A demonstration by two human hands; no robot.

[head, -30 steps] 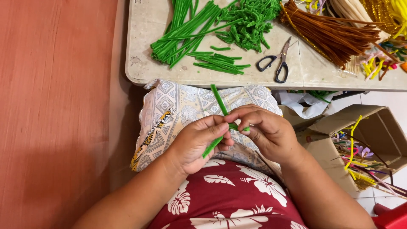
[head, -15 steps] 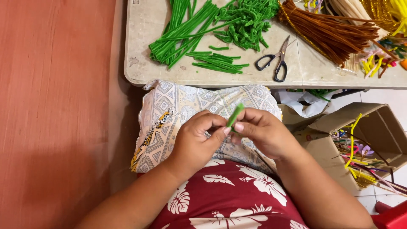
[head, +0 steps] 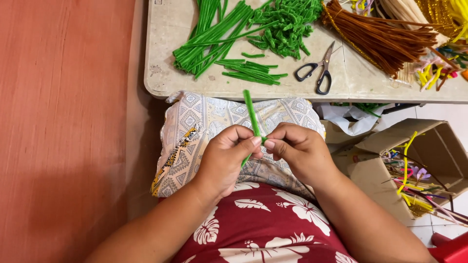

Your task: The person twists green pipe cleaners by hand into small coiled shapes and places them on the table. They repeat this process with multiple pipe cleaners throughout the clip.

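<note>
A fuzzy green pipe cleaner (head: 252,113) is pinched between both hands, just above the lap. The left hand (head: 228,158) grips it with thumb and fingers closed around its lower part. The right hand (head: 298,150) pinches it from the other side, fingertips touching it at the middle. The top end sticks up straight over a patterned cushion (head: 195,122).

On the pale stone table (head: 161,73) lie long green pipe cleaners (head: 209,36), short cut green pieces (head: 251,70) and a heap of curly green ones (head: 285,24). Black-handled scissors (head: 319,73) lie beside a bundle of brown pipe cleaners (head: 380,31). An open cardboard box (head: 438,146) holds mixed colourful ones.
</note>
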